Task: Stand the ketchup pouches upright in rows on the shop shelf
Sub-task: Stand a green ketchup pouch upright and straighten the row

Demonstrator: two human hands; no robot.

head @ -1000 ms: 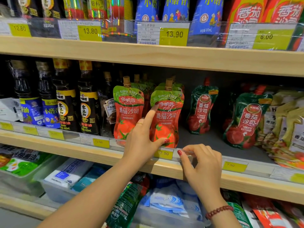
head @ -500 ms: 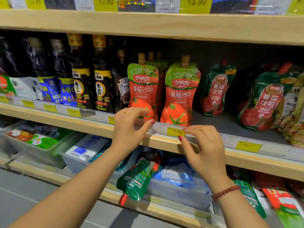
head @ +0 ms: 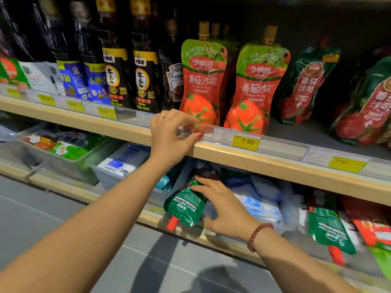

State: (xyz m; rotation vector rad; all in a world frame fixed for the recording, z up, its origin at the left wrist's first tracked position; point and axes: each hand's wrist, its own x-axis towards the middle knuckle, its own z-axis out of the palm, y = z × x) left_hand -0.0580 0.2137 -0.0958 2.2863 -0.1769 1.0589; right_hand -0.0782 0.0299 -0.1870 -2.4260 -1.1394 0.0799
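Fingers (head: 191, 120) of my left hand (head: 171, 136) are curled loosely over the clear price rail (head: 213, 132) at the lip of the shelf (head: 275, 161), thumb tip under it, pinching nothing but the rail edge. A second ago that hand was up on the two red-and-green ketchup pouches; now it has come off them and both stand on their own, the left pouch (head: 202, 81) and the right pouch (head: 257, 87) side by side, spouts up, just behind the rail, with more spouts showing behind the left one. So that pair reads as done.

My right hand (head: 224, 208) has dropped from the rail to the tier below. Its fingers are spread, fingertips resting on the top edge of a green ketchup pouch (head: 186, 205) that hangs upside down, red cap toward the floor, over the front of the lower shelf. The hand is touching it but has not closed around it yet.

Further right on the upper shelf, a dark green pouch (head: 307, 85) stands leaning a little, with bare shelf in front of it, and another (head: 368, 108) slumps at the frame edge. I judge the next step is fetching the hanging pouch up into that green row.
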